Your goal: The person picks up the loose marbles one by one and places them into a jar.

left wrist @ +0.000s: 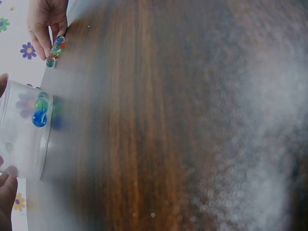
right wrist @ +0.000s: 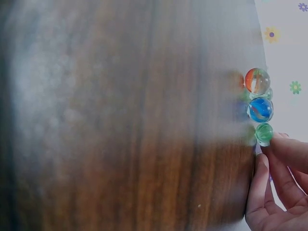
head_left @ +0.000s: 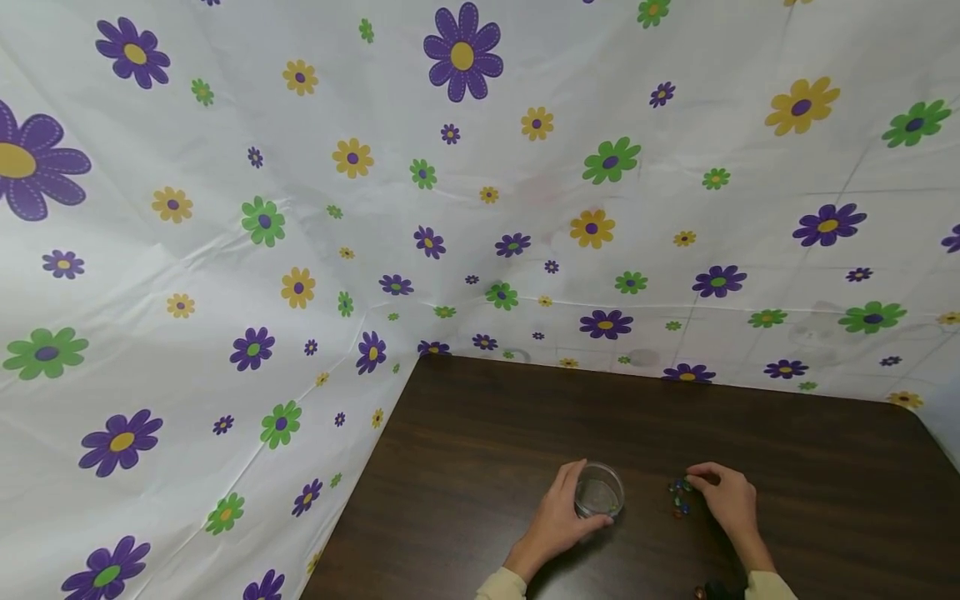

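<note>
The left hand [head_left: 558,515] reaches forward from the bottom edge, its thumb and fingers spread round the left and near sides of a clear cup [head_left: 598,493], holding it on the table [head_left: 480,450]. At least two marbles [left wrist: 39,118], blue and green, lie against the cup's wall.

The right hand [head_left: 726,498] bends inward, its thumb and forefinger brought narrow at the edge of a small cluster of loose marbles [head_left: 681,506]. Its fingertips are at a green marble [right wrist: 264,132]; whether they pinch it, I cannot tell. A blue marble [right wrist: 260,110] and an orange-streaked marble [right wrist: 257,81] lie near.

The cluster sits to the right of the cup, apart from it. A dark object [head_left: 718,591], partly cut off, lies beside the right sleeve [head_left: 768,586]. A flowered sheet [head_left: 525,167] rises along the table's far and left edges.
</note>
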{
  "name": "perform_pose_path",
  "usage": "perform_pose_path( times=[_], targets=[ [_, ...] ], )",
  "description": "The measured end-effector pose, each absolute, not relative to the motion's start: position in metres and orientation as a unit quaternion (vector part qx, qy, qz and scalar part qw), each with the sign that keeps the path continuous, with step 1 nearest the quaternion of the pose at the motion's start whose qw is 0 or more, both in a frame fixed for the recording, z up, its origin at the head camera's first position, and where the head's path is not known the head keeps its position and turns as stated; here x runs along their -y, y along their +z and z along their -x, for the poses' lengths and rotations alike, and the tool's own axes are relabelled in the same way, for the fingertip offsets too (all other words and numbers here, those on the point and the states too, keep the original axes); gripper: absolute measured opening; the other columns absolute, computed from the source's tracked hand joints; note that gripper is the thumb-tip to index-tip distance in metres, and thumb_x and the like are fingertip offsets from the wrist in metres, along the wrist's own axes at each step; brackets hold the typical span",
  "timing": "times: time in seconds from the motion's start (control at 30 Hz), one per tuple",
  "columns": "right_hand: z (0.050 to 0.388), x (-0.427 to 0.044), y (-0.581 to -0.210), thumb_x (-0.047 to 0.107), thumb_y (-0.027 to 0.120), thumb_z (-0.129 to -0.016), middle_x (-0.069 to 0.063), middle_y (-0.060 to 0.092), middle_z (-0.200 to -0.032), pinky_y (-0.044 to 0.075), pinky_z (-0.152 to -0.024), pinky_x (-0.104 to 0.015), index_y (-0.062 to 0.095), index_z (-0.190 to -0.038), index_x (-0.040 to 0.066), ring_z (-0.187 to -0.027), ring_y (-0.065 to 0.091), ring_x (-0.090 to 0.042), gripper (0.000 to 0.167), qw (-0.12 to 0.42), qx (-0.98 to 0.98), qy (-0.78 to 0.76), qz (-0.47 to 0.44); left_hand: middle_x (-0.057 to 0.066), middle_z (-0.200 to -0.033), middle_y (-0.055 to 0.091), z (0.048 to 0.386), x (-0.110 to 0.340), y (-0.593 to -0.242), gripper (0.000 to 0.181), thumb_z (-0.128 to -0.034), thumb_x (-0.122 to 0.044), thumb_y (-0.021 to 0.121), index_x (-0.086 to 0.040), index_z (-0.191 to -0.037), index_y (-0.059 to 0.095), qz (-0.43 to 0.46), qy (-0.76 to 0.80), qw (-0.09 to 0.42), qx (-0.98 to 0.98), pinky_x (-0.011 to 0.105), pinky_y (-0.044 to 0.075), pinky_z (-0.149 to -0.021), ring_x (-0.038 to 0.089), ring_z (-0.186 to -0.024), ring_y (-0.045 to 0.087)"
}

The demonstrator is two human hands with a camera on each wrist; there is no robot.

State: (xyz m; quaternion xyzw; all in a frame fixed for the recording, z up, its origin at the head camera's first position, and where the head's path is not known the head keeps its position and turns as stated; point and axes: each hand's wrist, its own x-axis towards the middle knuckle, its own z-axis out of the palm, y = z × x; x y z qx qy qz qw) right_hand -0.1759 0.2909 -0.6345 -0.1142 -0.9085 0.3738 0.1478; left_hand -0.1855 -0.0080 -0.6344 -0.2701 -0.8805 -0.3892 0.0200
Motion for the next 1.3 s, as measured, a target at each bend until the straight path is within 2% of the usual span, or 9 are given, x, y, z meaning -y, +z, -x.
perform_pose_path(
  times=[0.17, 0.3, 0.4, 0.67, 0.77, 0.93, 1.1, 1.3],
  targets=[
    [0.1771, -0.2894, -0.632, 0.0, 0.078, -0.089, -0.017, 0.075, -0.088, 0.044, -0.082, -0.056, 0.077, -0.095, -0.004, -0.08, 0.068, -0.035, 0.007, 0.149, 0.905, 0.382, 0.115, 0.003, -0.151, 0.047, 0.1869, 0.008, -0.6324, 0.091, -0.0865, -0.047, 0.084, -0.008, -0.156, 0.04, 0.271, -0.393, 0.018, 0.879, 0.035, 0.052, -0.098, 0.021, -0.13, 0.056],
    [0.1773, -0.2877, -0.6313, -0.001, 0.077, -0.089, -0.016, 0.075, -0.085, 0.043, -0.082, -0.055, 0.076, -0.096, -0.004, -0.075, 0.067, -0.029, 0.007, 0.154, 0.902, 0.386, 0.118, 0.002, -0.151, 0.047, 0.187, 0.0083, -0.6317, 0.091, -0.087, -0.047, 0.083, -0.008, -0.157, 0.039, 0.268, -0.393, 0.01, 0.879, 0.035, 0.052, -0.098, 0.021, -0.13, 0.055],
    [0.1772, -0.2857, -0.6302, 0.001, 0.074, -0.092, -0.014, 0.074, -0.085, 0.047, -0.079, -0.055, 0.076, -0.097, -0.005, -0.073, 0.066, -0.025, 0.008, 0.147, 0.907, 0.38, 0.11, 0.002, -0.151, 0.047, 0.1873, 0.0085, -0.6313, 0.091, -0.0871, -0.048, 0.083, -0.008, -0.157, 0.039, 0.267, -0.392, 0.009, 0.88, 0.035, 0.052, -0.098, 0.02, -0.13, 0.055],
    [0.1747, -0.2844, -0.6303, 0.0, 0.072, -0.094, -0.018, 0.074, -0.09, 0.046, -0.08, -0.056, 0.076, -0.1, -0.005, -0.078, 0.066, -0.031, 0.009, 0.148, 0.906, 0.381, 0.109, 0.004, -0.15, 0.048, 0.186, 0.009, -0.6305, 0.091, -0.0873, -0.047, 0.083, -0.007, -0.156, 0.039, 0.275, -0.388, 0.012, 0.88, 0.035, 0.052, -0.098, 0.022, -0.13, 0.056],
    [0.1739, -0.2853, -0.6326, -0.001, 0.073, -0.093, -0.019, 0.075, -0.09, 0.043, -0.083, -0.058, 0.077, -0.099, -0.005, -0.077, 0.067, -0.031, 0.008, 0.159, 0.903, 0.385, 0.106, 0.004, -0.15, 0.048, 0.1857, 0.0088, -0.631, 0.09, -0.0872, -0.046, 0.084, -0.007, -0.156, 0.04, 0.274, -0.389, 0.013, 0.88, 0.035, 0.052, -0.098, 0.021, -0.129, 0.056],
    [0.1756, -0.2874, -0.6379, -0.004, 0.073, -0.092, -0.021, 0.075, -0.09, 0.039, -0.087, -0.06, 0.077, -0.098, -0.005, -0.082, 0.067, -0.038, 0.007, 0.18, 0.899, 0.387, 0.101, 0.003, -0.15, 0.048, 0.1868, 0.0082, -0.6312, 0.09, -0.0872, -0.046, 0.083, -0.008, -0.156, 0.04, 0.274, -0.389, 0.017, 0.879, 0.035, 0.052, -0.098, 0.021, -0.129, 0.056],
    [0.1748, -0.2851, -0.6375, -0.004, 0.073, -0.092, -0.018, 0.074, -0.088, 0.045, -0.081, -0.058, 0.076, -0.098, -0.004, -0.079, 0.067, -0.036, 0.007, 0.175, 0.903, 0.381, 0.099, 0.004, -0.149, 0.048, 0.186, 0.0084, -0.6321, 0.091, -0.0872, -0.047, 0.083, -0.008, -0.156, 0.04, 0.275, -0.386, 0.02, 0.88, 0.035, 0.053, -0.097, 0.021, -0.129, 0.057],
    [0.1736, -0.2827, -0.6343, -0.004, 0.071, -0.093, -0.015, 0.073, -0.086, 0.049, -0.071, -0.049, 0.075, -0.098, -0.003, -0.074, 0.065, -0.028, 0.007, 0.17, 0.903, 0.383, 0.097, 0.004, -0.15, 0.049, 0.185, 0.0085, -0.6322, 0.09, -0.087, -0.047, 0.083, -0.008, -0.156, 0.04, 0.273, -0.389, 0.021, 0.88, 0.035, 0.053, -0.097, 0.022, -0.128, 0.057]
  ],
)
